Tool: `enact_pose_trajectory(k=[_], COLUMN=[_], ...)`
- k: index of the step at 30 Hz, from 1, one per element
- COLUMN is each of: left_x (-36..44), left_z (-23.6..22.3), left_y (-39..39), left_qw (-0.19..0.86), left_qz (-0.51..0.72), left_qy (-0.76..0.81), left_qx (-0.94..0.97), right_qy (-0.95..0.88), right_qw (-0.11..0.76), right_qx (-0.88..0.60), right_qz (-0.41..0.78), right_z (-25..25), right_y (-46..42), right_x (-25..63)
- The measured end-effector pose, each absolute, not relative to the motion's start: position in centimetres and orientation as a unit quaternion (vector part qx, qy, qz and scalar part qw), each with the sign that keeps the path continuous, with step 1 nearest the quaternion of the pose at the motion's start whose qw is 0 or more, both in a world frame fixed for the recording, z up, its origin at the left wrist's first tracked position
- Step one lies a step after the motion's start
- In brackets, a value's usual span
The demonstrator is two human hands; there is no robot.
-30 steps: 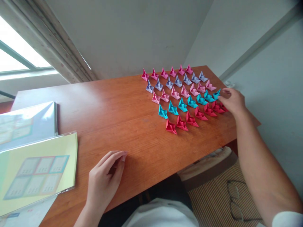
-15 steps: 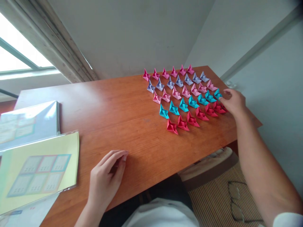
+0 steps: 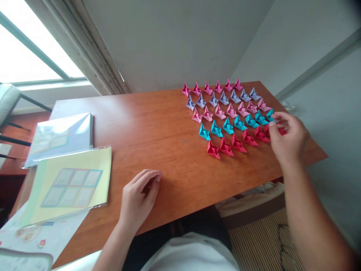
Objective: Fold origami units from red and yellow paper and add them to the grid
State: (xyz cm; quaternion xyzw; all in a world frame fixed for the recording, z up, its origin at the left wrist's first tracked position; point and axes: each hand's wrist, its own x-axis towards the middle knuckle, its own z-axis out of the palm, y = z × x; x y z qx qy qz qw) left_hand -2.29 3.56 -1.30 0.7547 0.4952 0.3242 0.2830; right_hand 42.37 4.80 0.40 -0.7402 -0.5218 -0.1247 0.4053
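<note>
Several small folded paper boats stand in rows on the wooden table. The back row holds magenta boats (image 3: 208, 89), followed by lavender boats (image 3: 213, 100), pink boats (image 3: 220, 112), turquoise boats (image 3: 228, 127) and red boats (image 3: 238, 144) in front. My right hand (image 3: 290, 137) is over the right end of the two front rows. Its thumb and index finger are apart beside the last turquoise boat (image 3: 270, 115); red paper shows between the fingers. Resting on the bare tabletop, my left hand (image 3: 141, 195) is closed, thumb and fingertips together, nothing visible in it.
A yellow booklet in a clear sleeve (image 3: 70, 188) and a bluish one (image 3: 63, 131) lie at the left, above a printed sheet (image 3: 64, 226). Eyeglasses (image 3: 287, 244) rest on a ribbed mat at the lower right. Walls stand behind and to the right.
The view has swung left, so the table and boats appear farther right. My right fingers have parted slightly near the last turquoise boat. My left hand keeps its pose.
</note>
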Motion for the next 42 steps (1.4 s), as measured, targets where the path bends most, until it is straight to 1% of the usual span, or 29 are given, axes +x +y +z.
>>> enact_pose_trajectory(k=[2,3,5,8,13,17,21,26,28,30,33,36,39,42], left_x=[-2.1,-2.0,-1.9,-1.7,-1.8,-1.9,-2.0,-2.0,-2.1,-2.2,-1.4,1.3,5.4,8.6], left_z=[-1.3,-1.2,-1.2,-1.0,-0.8,-0.8,-0.9,-1.0,-1.1,-1.4,-1.7,-1.2,-0.1,0.9], left_y=[3.6,3.6,3.6,3.6,3.6,3.6,3.7,3.7,3.7,3.7,3.5,3.4,3.7,4.5], left_qw=[0.286,0.288,0.297,0.314,0.323,0.33,0.334,0.335,0.33,0.318,0.276,0.241,0.272,0.298], left_qz=[0.326,0.325,0.322,0.32,0.337,0.346,0.342,0.328,0.325,0.317,0.293,0.246,0.151,0.071], left_qy=[0.497,0.496,0.497,0.508,0.519,0.513,0.519,0.526,0.528,0.529,0.53,0.499,0.45,0.436], left_qx=[0.752,0.752,0.749,0.736,0.716,0.712,0.709,0.709,0.712,0.72,0.747,0.795,0.837,0.847], right_qy=[-0.566,-0.597,-0.676,-0.739,-0.777,-0.793,-0.8,-0.741,-0.714,-0.681,-0.656,-0.64,-0.632,-0.621], right_qw=[0.425,0.421,0.383,0.366,0.372,0.349,0.343,0.367,0.341,0.294,0.231,0.191,0.167,0.164], right_qx=[-0.703,-0.682,-0.628,-0.55,-0.473,-0.445,-0.458,-0.56,-0.612,-0.67,-0.717,-0.741,-0.754,-0.764], right_qz=[-0.062,-0.031,0.053,0.132,0.184,0.228,0.18,0.045,0.001,-0.022,-0.052,-0.072,-0.068,-0.062], right_z=[0.7,0.8,0.6,-0.2,-1.3,-1.6,-1.5,-0.2,0.2,0.2,-0.5,-1.2,-1.4,-1.2], right_y=[3.3,2.7,1.7,1.2,2.1,3.2,3.4,1.3,0.3,-0.7,-1.5,-1.4,-0.8,-0.3], right_x=[37.2,34.7,30.2,25.0,19.3,17.0,17.6,22.3,24.7,26.6,28.3,28.5,28.2,28.0])
